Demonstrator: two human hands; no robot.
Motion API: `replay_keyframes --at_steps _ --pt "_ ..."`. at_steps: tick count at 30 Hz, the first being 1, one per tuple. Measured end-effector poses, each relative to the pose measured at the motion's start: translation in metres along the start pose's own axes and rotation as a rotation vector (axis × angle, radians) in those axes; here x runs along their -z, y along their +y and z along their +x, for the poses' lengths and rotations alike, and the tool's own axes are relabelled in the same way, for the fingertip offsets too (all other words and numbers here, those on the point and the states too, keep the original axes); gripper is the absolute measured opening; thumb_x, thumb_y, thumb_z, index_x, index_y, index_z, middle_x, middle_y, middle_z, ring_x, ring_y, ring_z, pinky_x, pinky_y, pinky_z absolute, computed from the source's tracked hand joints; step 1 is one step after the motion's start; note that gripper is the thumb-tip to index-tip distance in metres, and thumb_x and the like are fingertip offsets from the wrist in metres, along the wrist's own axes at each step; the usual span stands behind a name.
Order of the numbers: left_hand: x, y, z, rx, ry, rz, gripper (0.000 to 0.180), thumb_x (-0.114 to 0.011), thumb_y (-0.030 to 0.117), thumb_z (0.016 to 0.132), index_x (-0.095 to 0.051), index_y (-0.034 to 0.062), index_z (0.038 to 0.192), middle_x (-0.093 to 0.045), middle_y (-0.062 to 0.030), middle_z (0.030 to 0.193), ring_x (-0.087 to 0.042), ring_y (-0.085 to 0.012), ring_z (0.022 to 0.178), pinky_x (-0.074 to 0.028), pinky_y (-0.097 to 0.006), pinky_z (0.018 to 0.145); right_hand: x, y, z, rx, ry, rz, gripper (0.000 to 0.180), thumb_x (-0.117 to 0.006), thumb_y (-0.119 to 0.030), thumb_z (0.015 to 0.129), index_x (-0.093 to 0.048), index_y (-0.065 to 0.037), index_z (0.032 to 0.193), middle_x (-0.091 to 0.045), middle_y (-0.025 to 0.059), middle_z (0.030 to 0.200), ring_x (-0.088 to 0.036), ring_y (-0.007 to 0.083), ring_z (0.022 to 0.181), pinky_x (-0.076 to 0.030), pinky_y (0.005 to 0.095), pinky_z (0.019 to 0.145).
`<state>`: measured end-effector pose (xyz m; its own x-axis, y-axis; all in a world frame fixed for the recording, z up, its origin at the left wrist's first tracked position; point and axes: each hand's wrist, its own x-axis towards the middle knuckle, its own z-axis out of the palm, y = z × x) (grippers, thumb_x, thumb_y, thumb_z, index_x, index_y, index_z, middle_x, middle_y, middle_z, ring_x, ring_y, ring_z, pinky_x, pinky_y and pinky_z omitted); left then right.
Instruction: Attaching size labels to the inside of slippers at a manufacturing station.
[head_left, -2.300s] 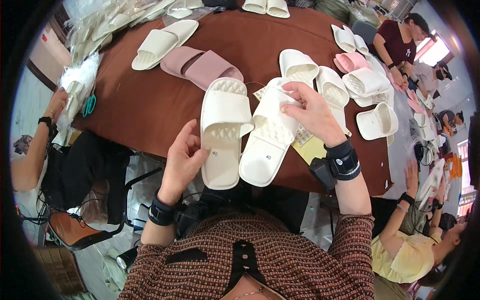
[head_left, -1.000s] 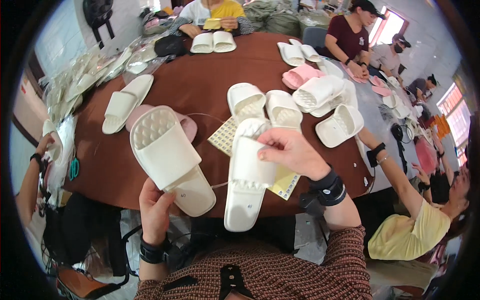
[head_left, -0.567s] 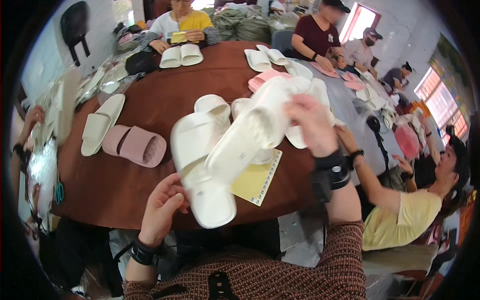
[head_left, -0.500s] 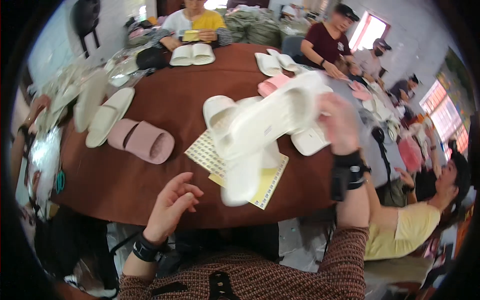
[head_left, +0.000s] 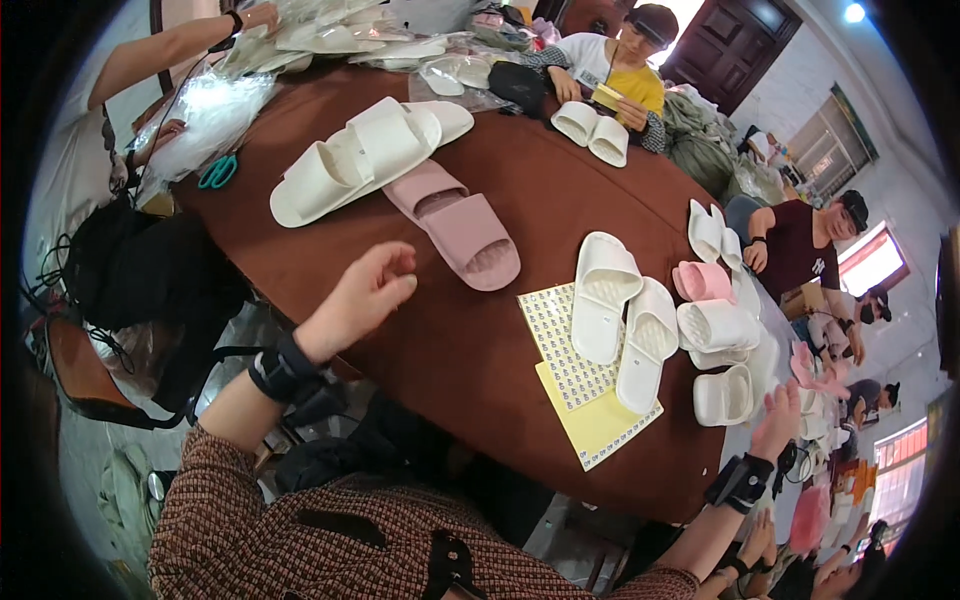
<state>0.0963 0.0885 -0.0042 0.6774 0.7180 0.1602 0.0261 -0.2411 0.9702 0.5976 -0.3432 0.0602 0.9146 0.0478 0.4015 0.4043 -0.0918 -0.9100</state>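
Presently we are holding nothing in either hand. Our left hand (head_left: 362,293) is hovering over the near edge of the brown table (head_left: 560,190), fingers loosely curled and empty, with the pink slippers (head_left: 455,222) lying just beyond it at about one o'clock. Our right hand (head_left: 780,420) is raised off the table's right rim, palm open and fingers spread, touching nothing; the nearest item to it is a single white slipper (head_left: 724,395) at about nine o'clock from that hand.

Between the hands, we are noting a white slipper pair (head_left: 622,318) lying side by side, soles down, partly on top of two sheets. The upper one is a pale sticker sheet (head_left: 562,340), rectangular, covered in rows of small round labels; under it a yellow sheet (head_left: 597,425) is projecting toward us. We are judging that the sheets are sitting at the near edge so labels stay within reach of both hands.

At ten o'clock from the left hand, a stacked white pair (head_left: 355,160) is lying angled across the table. Farther off at eleven o'clock, clear plastic bags (head_left: 215,100) are heaped by green-handled scissors (head_left: 217,172), apparently the packing stock. At the right rim, more white and pink slippers (head_left: 712,320) are piling up. Other people are sitting round the far side, one handling a white pair (head_left: 592,132).
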Motion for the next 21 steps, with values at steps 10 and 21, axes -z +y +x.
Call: replay_keyframes --at_steps 10,21 --pt "0.005 0.001 0.074 0.016 0.014 0.048 0.049 -0.063 0.020 0.093 -0.049 -0.0017 0.135 -0.063 -0.0063 0.101 -0.057 -0.0119 0.077 -0.051 -0.028 0.070 -0.094 -0.071 -0.118 0.205 -0.645 -0.207 0.029 -0.060 -0.006 0.093 -0.061 0.002 0.121 -0.062 0.0079 0.122 -0.059 0.0159 0.112 -0.046 0.0301 0.095" --pt "-0.036 0.037 0.034 -0.015 -0.175 -0.218 0.025 -0.059 0.012 0.096 -0.061 -0.0018 0.116 -0.064 0.0009 0.101 -0.057 -0.0064 0.090 -0.049 -0.025 0.081 -0.087 -0.111 -0.160 0.173 -0.827 -0.224 0.032 -0.057 0.001 0.090 -0.059 0.000 0.122 -0.058 0.0121 0.132 -0.057 0.0183 0.114 -0.046 0.0299 0.093"
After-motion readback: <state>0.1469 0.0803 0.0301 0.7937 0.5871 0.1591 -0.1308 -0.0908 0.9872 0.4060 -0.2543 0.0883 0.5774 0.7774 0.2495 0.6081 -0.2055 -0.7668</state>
